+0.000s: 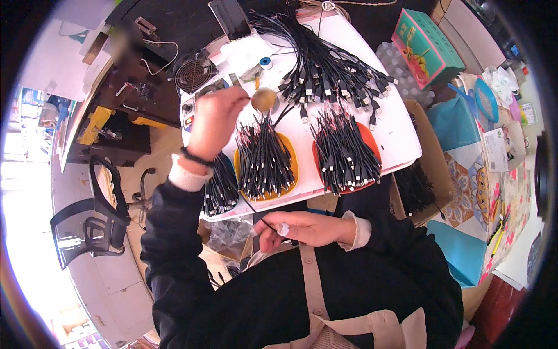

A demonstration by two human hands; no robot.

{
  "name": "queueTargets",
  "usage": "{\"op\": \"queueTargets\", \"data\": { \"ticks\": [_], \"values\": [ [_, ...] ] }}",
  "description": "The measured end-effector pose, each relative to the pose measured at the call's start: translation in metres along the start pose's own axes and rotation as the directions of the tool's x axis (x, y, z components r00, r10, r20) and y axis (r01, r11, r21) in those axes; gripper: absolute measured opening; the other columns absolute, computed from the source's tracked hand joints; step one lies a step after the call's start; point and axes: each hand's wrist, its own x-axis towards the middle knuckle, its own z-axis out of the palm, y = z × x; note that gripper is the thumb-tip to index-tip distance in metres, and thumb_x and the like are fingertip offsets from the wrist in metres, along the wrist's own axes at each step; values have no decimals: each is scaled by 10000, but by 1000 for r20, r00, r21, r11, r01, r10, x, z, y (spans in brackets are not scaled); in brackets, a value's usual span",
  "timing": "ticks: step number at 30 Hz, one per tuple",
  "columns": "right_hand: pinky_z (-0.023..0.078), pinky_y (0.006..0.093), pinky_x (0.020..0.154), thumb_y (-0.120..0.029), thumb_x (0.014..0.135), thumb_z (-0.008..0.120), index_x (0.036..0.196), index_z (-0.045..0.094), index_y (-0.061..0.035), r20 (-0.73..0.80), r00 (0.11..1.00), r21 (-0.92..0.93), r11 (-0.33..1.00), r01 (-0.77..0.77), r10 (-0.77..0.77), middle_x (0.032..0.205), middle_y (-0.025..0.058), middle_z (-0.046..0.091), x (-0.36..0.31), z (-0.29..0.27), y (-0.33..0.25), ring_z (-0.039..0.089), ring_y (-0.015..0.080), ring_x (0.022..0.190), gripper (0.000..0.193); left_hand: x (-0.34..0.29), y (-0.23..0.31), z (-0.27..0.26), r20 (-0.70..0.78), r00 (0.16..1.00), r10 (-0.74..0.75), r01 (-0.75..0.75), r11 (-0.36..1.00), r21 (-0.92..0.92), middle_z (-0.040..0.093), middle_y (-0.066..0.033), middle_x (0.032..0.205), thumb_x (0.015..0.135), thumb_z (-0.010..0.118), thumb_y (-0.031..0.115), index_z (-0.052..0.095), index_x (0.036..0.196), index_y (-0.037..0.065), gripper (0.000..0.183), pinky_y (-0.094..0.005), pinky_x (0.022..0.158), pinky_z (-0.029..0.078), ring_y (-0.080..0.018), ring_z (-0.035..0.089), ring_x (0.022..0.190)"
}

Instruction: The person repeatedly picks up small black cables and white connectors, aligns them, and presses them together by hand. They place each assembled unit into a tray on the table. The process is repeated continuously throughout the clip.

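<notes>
My left hand [220,116] reaches over the white table [401,125], its fingertips pinched together beside a small round tin [264,100]. Whatever is between those fingertips is too small to name. Lower down, in front of my body, my right hand [308,227] has its fingers closed around a thin black cable [264,220]. Between the two hands, short black cables [261,160] with pale metal tips and reddish wire ends fill a yellow tray [294,171]. More such cables [347,154] lie in an orange-red tray [376,142], and another bunch [220,189] sits partly behind my left forearm.
A large heap of black USB cables [331,67] covers the table's back right. A spool [265,62] and a round fan [193,74] stand farther back. Right of the table are a cardboard box [435,154] and a green-pink carton [427,46]; an office chair [87,221] stands left.
</notes>
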Motion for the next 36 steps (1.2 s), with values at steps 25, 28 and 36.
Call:
{"op": "queueTargets", "data": {
  "ticks": [25,28,36],
  "values": [
    [466,261,857,-240,1018,412,1258,375,-13,-66,993,47,994,-94,97,1014,50,497,-2,-24,-3,515,107,956,333,45,-75,92,443,897,-5,-137,948,287,627,-173,734,803,580,123,679,812,41,128,-435,670,491,-355,621,724],
    [481,259,845,-242,1014,423,1259,375,-11,-88,991,-1,995,-97,96,1030,53,502,-2,-23,-2,542,111,977,340,42,-75,89,398,917,15,-123,961,249,637,-172,744,799,591,127,684,821,43,127,-430,673,493,-351,625,731],
    [494,252,821,-222,1005,444,1254,393,6,-135,980,-42,987,-155,148,1053,62,511,0,-12,4,579,109,997,341,19,-92,24,218,976,-24,-23,978,210,656,-175,791,776,633,84,673,850,3,117,-379,668,498,-341,639,735]
  ]
}}
